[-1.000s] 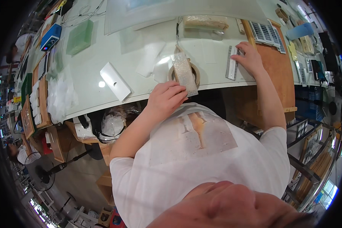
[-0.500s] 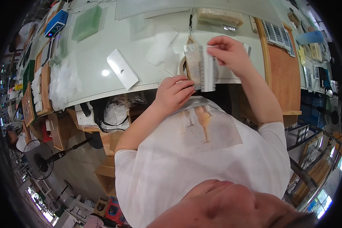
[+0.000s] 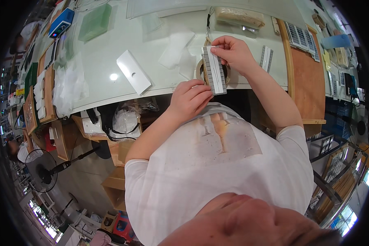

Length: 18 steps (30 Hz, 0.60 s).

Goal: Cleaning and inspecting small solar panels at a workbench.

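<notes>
At the table's front edge I hold a flat, narrow grey-and-white strip (image 3: 214, 71), with a white band down its middle and dark tick-like lines along its long sides. My left hand (image 3: 189, 99) is closed at its lower left edge, fingertips on the strip. My right hand (image 3: 233, 54) pinches the far end between thumb and fingers. Behind the strip, a brown ring like a roll of tape (image 3: 199, 70) shows on both sides, mostly covered. A similar strip (image 3: 266, 58) lies on the table to the right of my right hand.
A white box (image 3: 133, 73) with a round notch lies left on the table (image 3: 98, 92). Thin white sheets (image 3: 177, 49) are beside my hands. Farther off are a wrapped beige block (image 3: 240, 18), a green stack (image 3: 95, 22) and a blue device (image 3: 61, 23). A wooden board (image 3: 307, 86) stands right.
The strip has shifted left over the clear, bubbly-looking piece, which no longer shows. My right hand has moved left and closed on the strip's far end; the similar strip at right is uncovered.
</notes>
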Available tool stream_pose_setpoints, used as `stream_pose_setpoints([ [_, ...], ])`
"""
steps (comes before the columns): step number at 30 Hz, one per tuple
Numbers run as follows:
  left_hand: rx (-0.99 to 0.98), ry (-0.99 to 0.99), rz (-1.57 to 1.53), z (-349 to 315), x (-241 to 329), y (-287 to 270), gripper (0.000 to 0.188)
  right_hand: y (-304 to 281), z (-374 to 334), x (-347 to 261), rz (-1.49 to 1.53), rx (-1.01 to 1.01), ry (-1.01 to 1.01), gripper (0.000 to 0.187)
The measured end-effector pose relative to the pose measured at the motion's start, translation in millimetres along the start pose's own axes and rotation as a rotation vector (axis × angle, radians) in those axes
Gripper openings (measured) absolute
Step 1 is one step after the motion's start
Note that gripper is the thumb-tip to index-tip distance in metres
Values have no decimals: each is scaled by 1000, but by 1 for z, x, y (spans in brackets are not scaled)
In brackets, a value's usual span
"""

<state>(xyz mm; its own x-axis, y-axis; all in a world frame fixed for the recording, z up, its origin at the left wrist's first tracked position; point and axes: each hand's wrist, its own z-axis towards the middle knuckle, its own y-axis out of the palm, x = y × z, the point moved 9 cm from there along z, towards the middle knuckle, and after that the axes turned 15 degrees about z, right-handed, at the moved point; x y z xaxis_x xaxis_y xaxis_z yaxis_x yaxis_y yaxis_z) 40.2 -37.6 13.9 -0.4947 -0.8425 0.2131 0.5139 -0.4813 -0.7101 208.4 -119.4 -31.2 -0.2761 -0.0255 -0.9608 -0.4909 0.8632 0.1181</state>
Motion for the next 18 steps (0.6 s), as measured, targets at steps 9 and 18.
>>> stream_pose_setpoints([
  [9,-5,32,16,0,2,1,30,-6,6,3,-146,16,-118,18],
  [18,-5,38,22,0,3,-1,30,-24,-1,-9,-474,25,-376,16],
])
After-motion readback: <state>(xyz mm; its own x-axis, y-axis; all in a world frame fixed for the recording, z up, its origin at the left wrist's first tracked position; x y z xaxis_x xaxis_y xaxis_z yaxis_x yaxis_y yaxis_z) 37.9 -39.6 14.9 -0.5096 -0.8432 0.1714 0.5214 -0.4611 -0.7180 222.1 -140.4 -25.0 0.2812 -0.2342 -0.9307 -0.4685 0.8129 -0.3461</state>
